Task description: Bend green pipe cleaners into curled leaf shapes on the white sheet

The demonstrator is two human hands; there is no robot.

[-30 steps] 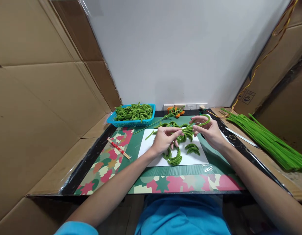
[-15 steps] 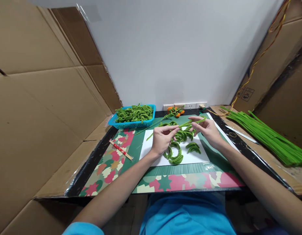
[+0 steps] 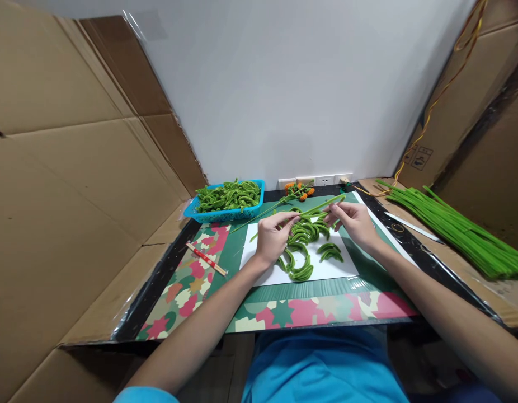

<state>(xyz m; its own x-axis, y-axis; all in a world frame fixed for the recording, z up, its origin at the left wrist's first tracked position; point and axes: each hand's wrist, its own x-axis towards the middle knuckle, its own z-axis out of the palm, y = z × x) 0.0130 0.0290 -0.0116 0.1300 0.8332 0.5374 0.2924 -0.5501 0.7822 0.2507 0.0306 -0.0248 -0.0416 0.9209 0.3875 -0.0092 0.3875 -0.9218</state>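
Observation:
My left hand (image 3: 272, 238) pinches a green fuzzy pipe cleaner (image 3: 315, 210) between thumb and fingers, above a white sheet of paper (image 3: 263, 277). It slants up to the right, its far end sticking out past the other hand. My right hand (image 3: 352, 225) has its fingertips closed together against this pipe cleaner near that end; the exact contact is hard to see. Below both hands, several short curved green pieces (image 3: 301, 273) lie on the paper, some hidden by the left hand. A small separate cluster of curved pieces (image 3: 330, 252) rests to their right.
A blue basket (image 3: 225, 215) heaped with green pieces stands at the back left. Orange-and-green fuzzy flowers (image 3: 301, 191) lie near the wall sockets. Wrapped chopsticks (image 3: 206, 258) are on the left, a long bundle of green pipe cleaners (image 3: 456, 232) on the right. Cardboard walls (image 3: 74, 184) flank the table.
My right fingers, spread apart before, have drawn together at the pipe cleaner. The pipe cleaner's far end now looks straighter and points up more. My left hand keeps its pinch.

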